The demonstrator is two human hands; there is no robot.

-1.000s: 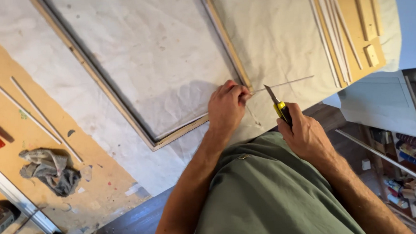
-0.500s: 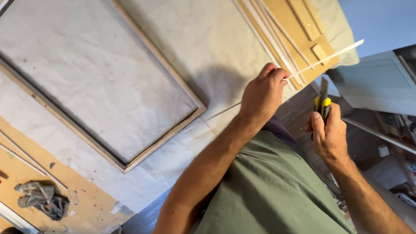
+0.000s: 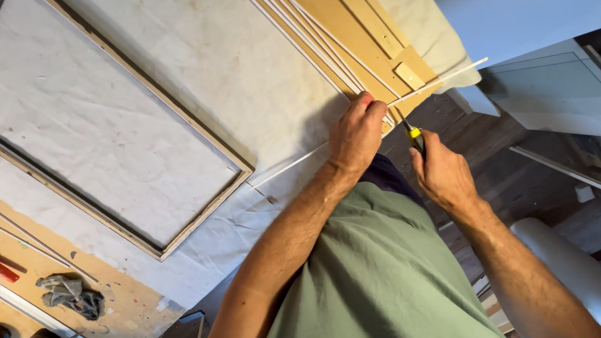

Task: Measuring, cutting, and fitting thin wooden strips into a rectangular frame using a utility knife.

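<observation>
Hands meet near the table's edge. Left hand (image 3: 357,133) pinches a thin white strip (image 3: 440,81) between its fingertips, and the strip runs from the cloth (image 3: 240,69) out past the table's edge. Right hand (image 3: 445,175) is closed around a knife (image 3: 412,132) (yellow and black handle), its blade pointing at the strip just beside the left fingers. More strips (image 3: 307,35) lie on a board (image 3: 355,29) close by. A wooden frame (image 3: 196,143) sits on the cloth to the left.
</observation>
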